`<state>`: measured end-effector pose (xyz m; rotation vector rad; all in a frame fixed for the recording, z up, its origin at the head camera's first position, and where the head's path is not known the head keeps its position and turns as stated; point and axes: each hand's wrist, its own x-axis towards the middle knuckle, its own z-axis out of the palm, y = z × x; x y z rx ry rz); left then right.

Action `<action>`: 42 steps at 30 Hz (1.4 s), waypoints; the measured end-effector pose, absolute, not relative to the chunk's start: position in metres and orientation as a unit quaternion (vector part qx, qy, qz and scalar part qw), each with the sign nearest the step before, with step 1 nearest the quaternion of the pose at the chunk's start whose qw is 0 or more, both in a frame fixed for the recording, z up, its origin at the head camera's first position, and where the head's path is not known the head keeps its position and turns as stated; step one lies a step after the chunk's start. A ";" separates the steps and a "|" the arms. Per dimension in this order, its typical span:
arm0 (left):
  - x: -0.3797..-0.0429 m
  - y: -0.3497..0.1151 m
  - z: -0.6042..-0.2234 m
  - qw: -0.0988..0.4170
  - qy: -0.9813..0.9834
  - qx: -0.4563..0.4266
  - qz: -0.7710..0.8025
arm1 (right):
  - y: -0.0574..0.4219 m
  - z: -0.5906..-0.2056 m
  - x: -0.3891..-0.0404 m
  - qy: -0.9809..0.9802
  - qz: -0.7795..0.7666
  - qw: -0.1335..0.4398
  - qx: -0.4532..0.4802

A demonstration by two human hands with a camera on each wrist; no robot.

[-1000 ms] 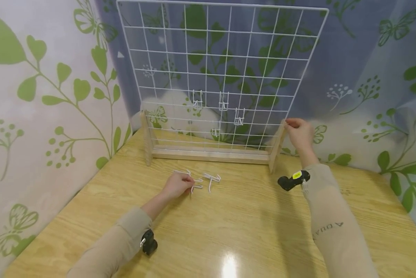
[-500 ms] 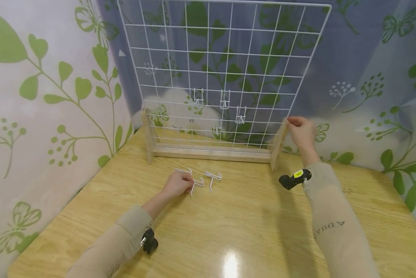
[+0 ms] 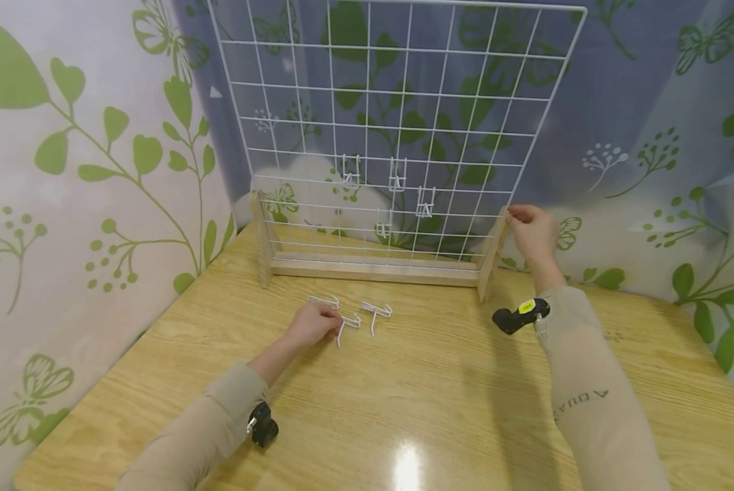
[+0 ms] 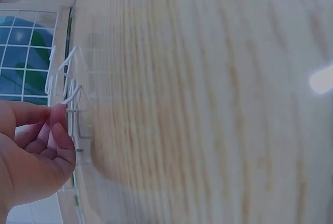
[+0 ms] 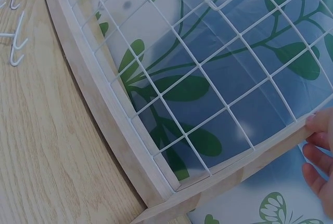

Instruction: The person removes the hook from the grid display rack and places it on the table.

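Note:
A white wire grid panel (image 3: pixel 397 126) stands upright in a wooden stand (image 3: pixel 375 274). Several white wire hooks (image 3: pixel 425 206) hang on its lower middle. My left hand (image 3: pixel 313 324) is low over the table in front of the stand, thumb and fingertips pinching a white wire hook (image 3: pixel 350 321); the left wrist view shows that hook (image 4: pixel 72 96) rising from the fingertips. Another loose hook (image 3: pixel 376 311) lies just to the right, and one more (image 3: pixel 325 301) lies behind the hand, partly covered. My right hand (image 3: pixel 533 235) grips the top of the stand's right post (image 3: pixel 492 252).
The stand rests on a wood-grain table (image 3: pixel 403 389) toward the back. A patterned backdrop (image 3: pixel 115 164) with green leaves and butterflies rises behind and to the left. Light glares off the table's front.
The hook in my left hand has turned slightly, its prongs now closer together in view. My right hand stays on the post. The head view has shifted a little.

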<state>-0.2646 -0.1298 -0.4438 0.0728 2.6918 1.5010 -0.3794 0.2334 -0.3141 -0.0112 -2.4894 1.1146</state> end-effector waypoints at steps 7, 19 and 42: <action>-0.268 -0.129 -0.436 0.044 0.860 0.039 0.507 | 0.235 -0.313 -0.377 -0.890 0.410 0.200 0.010; -0.277 -0.130 -0.412 0.034 0.842 0.035 0.537 | 0.234 -0.315 -0.381 -0.889 0.403 0.216 0.016; -0.314 -0.139 -0.339 -0.049 0.815 0.047 0.575 | 0.236 -0.319 -0.380 -0.895 0.385 0.222 0.031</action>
